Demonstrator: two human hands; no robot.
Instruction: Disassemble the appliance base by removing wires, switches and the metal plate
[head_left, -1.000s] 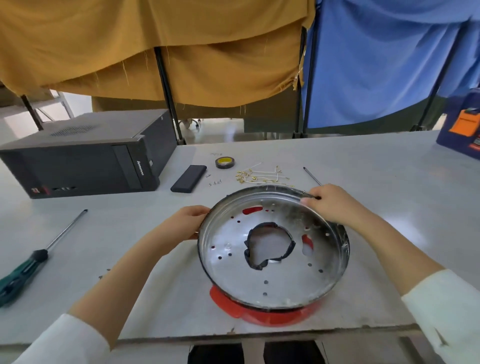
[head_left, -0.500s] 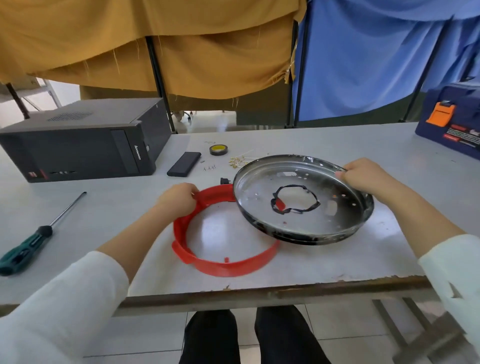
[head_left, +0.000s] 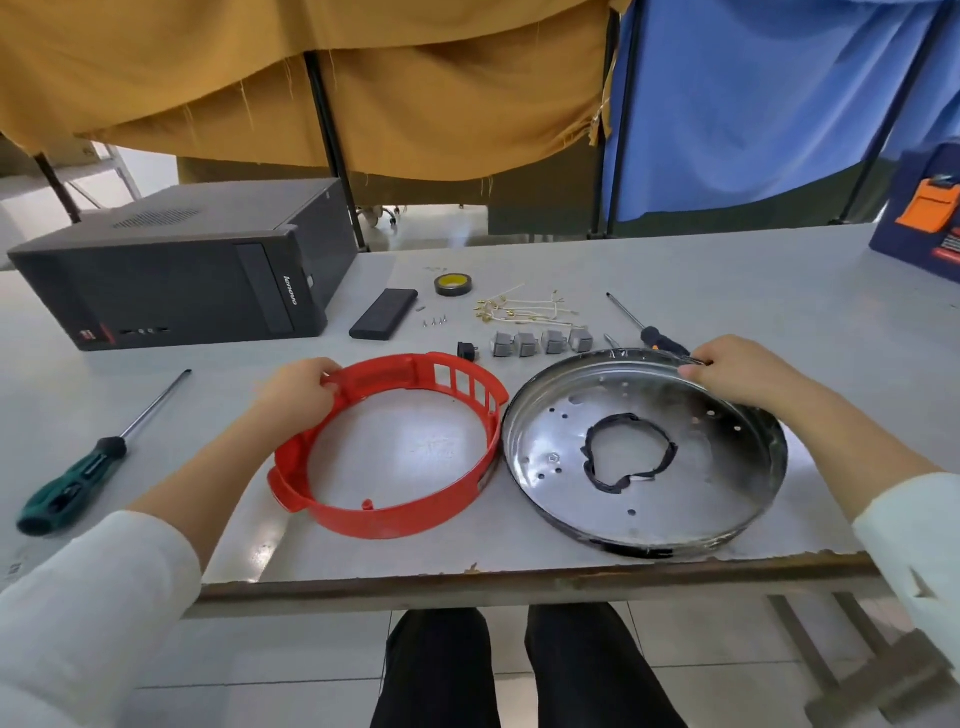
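I see the left hand (head_left: 298, 392) gripping the red ring (head_left: 387, 447) and the right hand (head_left: 737, 371) pinching the metal plate (head_left: 644, 457) near the desk (head_left: 727, 280) front edge, so I think both just need letting go.

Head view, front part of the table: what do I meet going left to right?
Green-handled screwdriver → left hand → red plastic ring → metal plate → right hand.
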